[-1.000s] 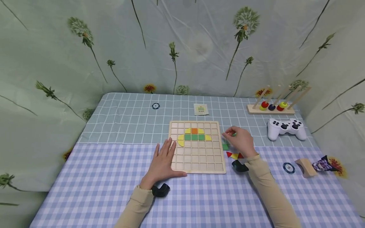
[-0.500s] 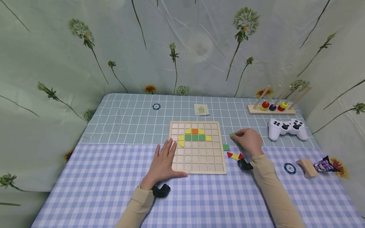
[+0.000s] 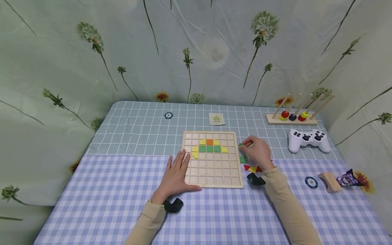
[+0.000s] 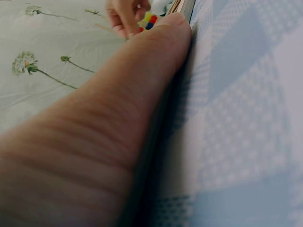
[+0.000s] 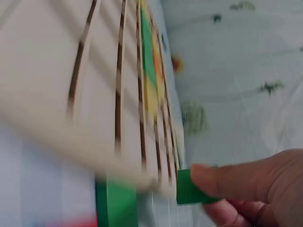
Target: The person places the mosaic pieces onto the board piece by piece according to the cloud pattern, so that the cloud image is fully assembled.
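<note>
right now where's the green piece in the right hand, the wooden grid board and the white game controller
green piece [image 5: 189, 193], right wrist view, its flat side below the thumb
wooden grid board [image 3: 211, 170], head view, bare lower squares
white game controller [image 3: 308, 140], head view, middle of its body

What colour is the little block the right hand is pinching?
Green. The block pinched in the right hand shows best in the right wrist view.

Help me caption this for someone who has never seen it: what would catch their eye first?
Probably the wooden grid board at the table's middle, with yellow, green and orange tiles set in its upper rows. The left hand lies flat on the board's near left corner, while the right hand pinches a green tile just off its right edge. Loose red, yellow and green pieces lie beside that hand, and a white game controller sits further right.
</note>
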Available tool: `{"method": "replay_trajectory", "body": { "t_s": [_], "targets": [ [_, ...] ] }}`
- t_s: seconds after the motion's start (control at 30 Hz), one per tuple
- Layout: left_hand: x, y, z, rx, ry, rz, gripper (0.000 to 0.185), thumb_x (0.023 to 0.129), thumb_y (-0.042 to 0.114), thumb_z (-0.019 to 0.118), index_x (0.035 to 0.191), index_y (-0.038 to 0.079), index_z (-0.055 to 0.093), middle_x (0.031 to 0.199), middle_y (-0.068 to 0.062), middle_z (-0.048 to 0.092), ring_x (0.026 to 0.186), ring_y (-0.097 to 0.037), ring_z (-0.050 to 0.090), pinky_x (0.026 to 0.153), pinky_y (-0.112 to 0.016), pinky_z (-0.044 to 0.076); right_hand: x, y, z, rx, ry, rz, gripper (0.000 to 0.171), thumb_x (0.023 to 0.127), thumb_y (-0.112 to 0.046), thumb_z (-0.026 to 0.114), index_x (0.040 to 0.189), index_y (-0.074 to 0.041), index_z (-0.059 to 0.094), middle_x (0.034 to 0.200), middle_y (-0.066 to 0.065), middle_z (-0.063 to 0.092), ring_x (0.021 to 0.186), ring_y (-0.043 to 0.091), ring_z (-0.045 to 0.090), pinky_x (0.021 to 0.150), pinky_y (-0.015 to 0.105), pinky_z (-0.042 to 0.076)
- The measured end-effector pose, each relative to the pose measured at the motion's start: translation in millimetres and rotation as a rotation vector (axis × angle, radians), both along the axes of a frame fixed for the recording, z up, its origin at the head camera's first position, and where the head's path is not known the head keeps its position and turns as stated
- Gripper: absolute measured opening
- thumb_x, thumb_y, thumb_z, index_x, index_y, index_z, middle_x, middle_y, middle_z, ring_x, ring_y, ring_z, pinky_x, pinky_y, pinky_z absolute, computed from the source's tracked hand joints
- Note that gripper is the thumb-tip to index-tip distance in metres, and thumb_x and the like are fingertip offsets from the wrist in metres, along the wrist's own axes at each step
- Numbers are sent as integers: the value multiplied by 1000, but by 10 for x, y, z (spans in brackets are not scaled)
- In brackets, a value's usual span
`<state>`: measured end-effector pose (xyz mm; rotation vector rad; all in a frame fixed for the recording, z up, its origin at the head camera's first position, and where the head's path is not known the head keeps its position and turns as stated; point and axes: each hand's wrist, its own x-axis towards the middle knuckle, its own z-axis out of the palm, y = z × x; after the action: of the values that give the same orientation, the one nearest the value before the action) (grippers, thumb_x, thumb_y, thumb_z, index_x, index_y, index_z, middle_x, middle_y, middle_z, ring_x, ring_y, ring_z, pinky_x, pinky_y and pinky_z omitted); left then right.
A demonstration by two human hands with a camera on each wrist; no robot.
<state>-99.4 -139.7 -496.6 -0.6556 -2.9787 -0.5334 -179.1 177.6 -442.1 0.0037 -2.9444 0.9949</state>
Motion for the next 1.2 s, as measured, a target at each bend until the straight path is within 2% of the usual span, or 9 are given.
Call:
{"method": "replay_trajectory", "body": {
  "t_s": [0.13,0.23,0.37,0.47,0.67,0.83,0.97,1.2],
  "targets": [
    [4,-4,4,3,-1,-1,127,61,81,62,151,2,19,157,-16,11,143,-29,5,112,-51,0,19,-245,7,-97,42,132,17,79,-18,78,81,-8,65,74,3,62,59,18,49,52,31,37],
    [0,-4,5,5,-4,-2,127,62,81,62,151,2,18,157,-16,10,143,-29,5,112,-51,0,25,-427,7,-145,40,233,14,78,-17,78,79,-9,67,71,-1,60,55,15,47,51,30,37],
    [-7,-3,-3,1,3,-1,127,62,81,61,151,2,18,157,-15,10,143,-29,5,112,-52,0,31,-650,-3,-154,21,337,8,80,-15,77,79,-10,70,73,-3,62,52,13,44,50,28,37],
    [-9,-1,-8,4,3,-2,127,62,81,62,151,2,18,157,-15,10,143,-28,5,112,-52,0,38,-793,-19,-148,-5,375,5,81,-14,75,81,-11,71,76,-3,63,51,12,43,50,27,37],
    [-6,9,-5,6,-5,3,126,62,81,62,151,3,18,157,-15,10,143,-27,5,112,-52,0,44,-999,-58,-102,-28,385,5,82,-17,75,83,-12,73,80,-4,65,58,11,49,56,28,42],
    [-4,6,-8,-1,-8,-1,126,63,81,61,151,4,17,157,-14,9,143,-26,3,112,-51,-1,33,-1089,-86,-61,-8,370,4,82,-17,76,82,-14,74,78,-6,66,71,13,58,64,32,47],
    [-2,-7,-18,3,21,-3,126,62,81,62,151,2,20,156,-16,12,143,-28,7,111,-53,2,24,-1149,-98,-12,18,374,5,83,-19,74,83,-15,75,80,-6,67,81,16,63,70,34,48],
    [-12,-6,-31,-8,0,-1,126,63,84,58,151,4,17,157,-14,8,143,-26,3,112,-50,-2,35,-1182,-121,42,32,336,5,82,-19,76,78,-16,74,77,-7,64,75,14,60,63,32,46]
  ]
}}
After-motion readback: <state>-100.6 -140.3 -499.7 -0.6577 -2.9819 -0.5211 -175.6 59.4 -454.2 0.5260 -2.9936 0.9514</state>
